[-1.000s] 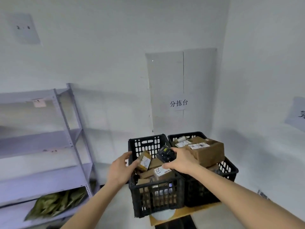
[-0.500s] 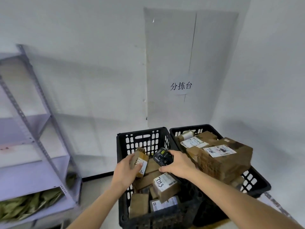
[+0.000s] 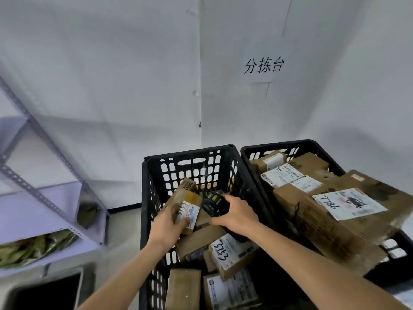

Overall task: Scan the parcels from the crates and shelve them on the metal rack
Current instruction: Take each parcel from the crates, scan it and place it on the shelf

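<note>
Two black plastic crates stand side by side. The left crate (image 3: 154,186) holds several small brown parcels. My left hand (image 3: 166,227) grips one small brown parcel (image 3: 186,204) with a white label, tilted up inside that crate. Right beside it, my right hand (image 3: 237,217) holds a black handheld scanner (image 3: 214,204) with its head turned toward the parcel's label. The right crate (image 3: 288,145) is piled with larger parcels, the biggest (image 3: 348,218) marked 7786. The metal rack (image 3: 40,198) stands at the left.
Green packets (image 3: 33,245) lie on a lower rack shelf. A dark bin (image 3: 44,289) sits on the floor at bottom left. A paper sign (image 3: 263,66) hangs on the white wall behind the crates. A parcel marked 7763 (image 3: 230,253) lies under my right wrist.
I have come closer to the crates and look further down. My left hand has closed round the small parcel and tilted it up, and the scanner has moved next to its label.
</note>
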